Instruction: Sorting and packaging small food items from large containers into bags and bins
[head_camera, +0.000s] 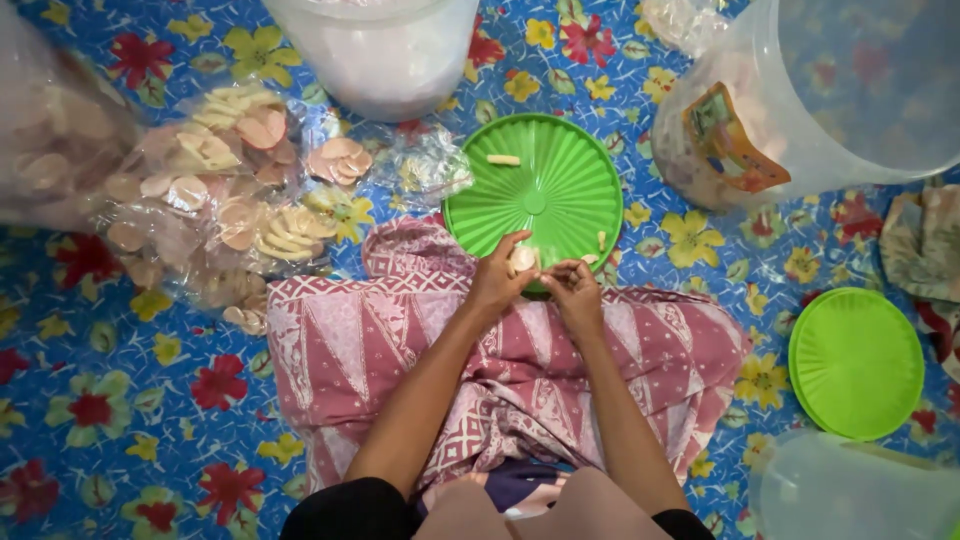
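Two hands meet over my lap: my left hand (497, 278) pinches a small stack of thin pale crackers (522, 260) between thumb and fingers, and my right hand (575, 288) curls pressed together just beside it, fingertips near the stack. Whether it holds anything I cannot tell.

From this head view, the crackers look brittle and dry, so a hard squeeze could snap them, and a loose pinch could let one slide onto my patterned pink cloth (400, 340). Just beyond my grip lies a ribbed, glossy green lid (560, 160) with a few pale bits on it. Farther left, crinkly clear bags of round chips (210, 190) sprawl on the flowered floor mat (120, 420); a second green lid (855, 365) rests well apart on the right.
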